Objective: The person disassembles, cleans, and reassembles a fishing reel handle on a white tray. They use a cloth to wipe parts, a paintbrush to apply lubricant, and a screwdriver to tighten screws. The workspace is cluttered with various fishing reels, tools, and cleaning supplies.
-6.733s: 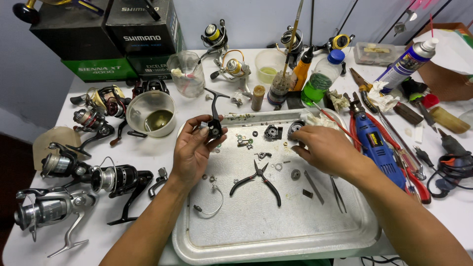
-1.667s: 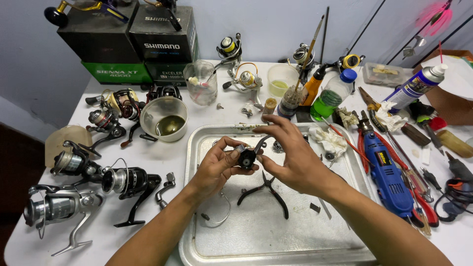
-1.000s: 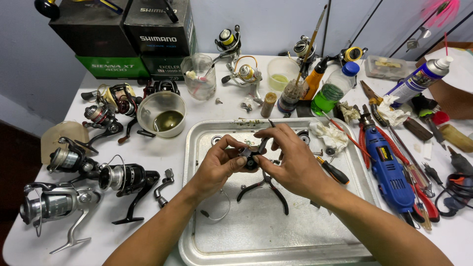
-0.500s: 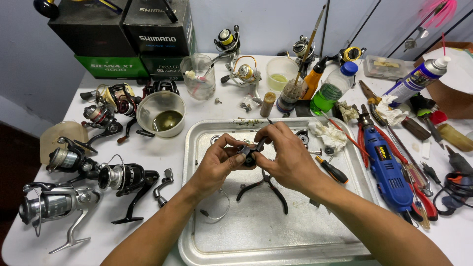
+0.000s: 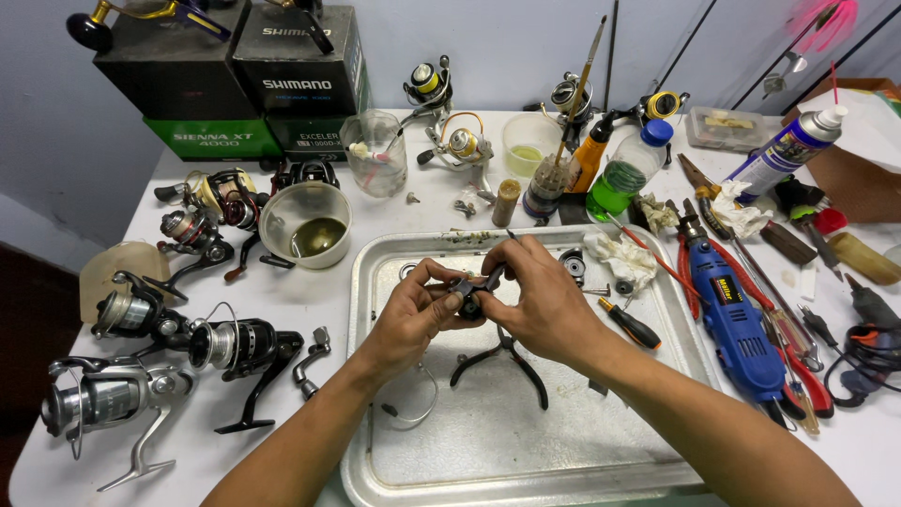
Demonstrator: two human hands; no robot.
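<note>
White counter [image 5: 310,310] crowded with fishing reels carries a metal tray [image 5: 375,282], over which the left hand [image 5: 413,314] and right hand [image 5: 540,296] are closed together on a small black reel part [image 5: 469,293], apparently so loose pieces drop beside the pliers [image 5: 502,361] lying below.

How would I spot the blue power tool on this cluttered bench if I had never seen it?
Start at the metal tray in the middle of the white table. Just past the tray's right edge lies the blue rotary tool, pointing away from the person. It is the only bright blue, thick-bodied thing there; the red-handled pliers beside it are far thinner.
</note>
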